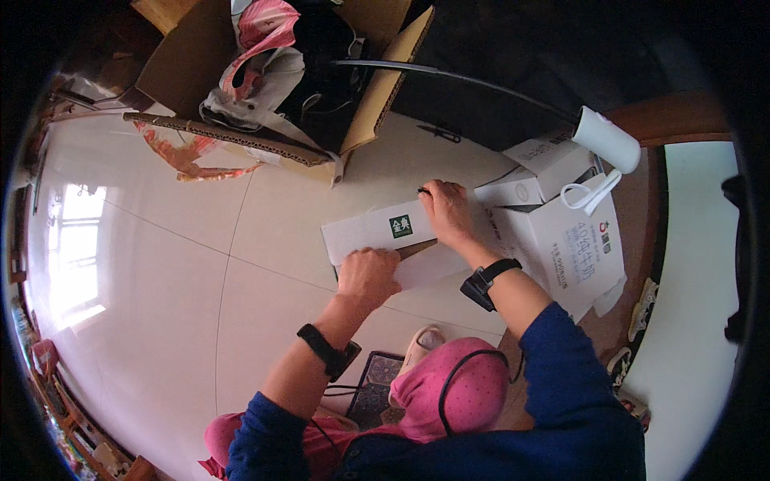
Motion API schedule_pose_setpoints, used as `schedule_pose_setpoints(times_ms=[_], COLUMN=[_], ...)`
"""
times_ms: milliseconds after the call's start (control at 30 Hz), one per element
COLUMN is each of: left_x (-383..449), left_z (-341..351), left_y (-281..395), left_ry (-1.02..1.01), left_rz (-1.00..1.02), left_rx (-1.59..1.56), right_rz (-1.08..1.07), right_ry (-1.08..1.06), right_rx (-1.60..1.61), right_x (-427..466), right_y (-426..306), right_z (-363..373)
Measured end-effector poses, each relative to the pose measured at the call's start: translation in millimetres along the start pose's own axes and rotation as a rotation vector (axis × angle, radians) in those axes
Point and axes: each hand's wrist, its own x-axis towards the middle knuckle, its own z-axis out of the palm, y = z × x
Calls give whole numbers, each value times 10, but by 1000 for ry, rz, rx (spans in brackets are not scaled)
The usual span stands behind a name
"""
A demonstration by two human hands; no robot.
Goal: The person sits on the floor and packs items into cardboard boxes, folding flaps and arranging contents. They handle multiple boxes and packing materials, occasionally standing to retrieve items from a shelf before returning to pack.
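My left hand [368, 278] is closed on the near edge of a white cardboard carton [361, 235], beside a raised white flap [424, 264]. The carton lies on the tiled floor and bears a green printed square. My right hand [448, 211] is curled over the carton's right part. A small black object [424, 190] sticks out of its fingers; most of it is hidden, so its kind is unclear. To the right lie opened white printed carton panels [571, 252], and behind them stands another white carton [511, 191].
An open brown cardboard box [228, 135] with fabric items [258, 84] stands at the back. Dark scissors [441, 133] lie on the floor. A white cylindrical object [607, 141] with a long dark rod hangs over the cartons. Shoes [643, 309] line the right wall.
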Motion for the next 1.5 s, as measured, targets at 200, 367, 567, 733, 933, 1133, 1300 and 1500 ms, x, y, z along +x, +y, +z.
schedule_pose_setpoints(times_ms=[200,367,567,733,933,1133,1300,1500], left_x=[-552,-873,-880,-356,84,139,271,281], left_z=[377,823,1061,465,23,124,61,-75], left_y=[353,299,189,25,-414,-422,-550,-504], left_ry=[294,437,367,641,496,609,663,520], left_rz=[182,388,333,12,123,344,508,521], left_rx=[118,56,-186,-107,92,404,468,409], right_rz=[84,166,380,174,-554,-535,-462,-276], right_ry=[-63,-278,-220,-215,-432,-341,-229,-97], right_rx=[75,337,723,300,12,-15,-83,199], right_x=[96,167,261,-279,-692,-716,-904,-1002], right_y=[71,199,263,-53,-335,-325,-304,-245], right_z=[-51,-143,-480,-753,-681,-515,-405,-323])
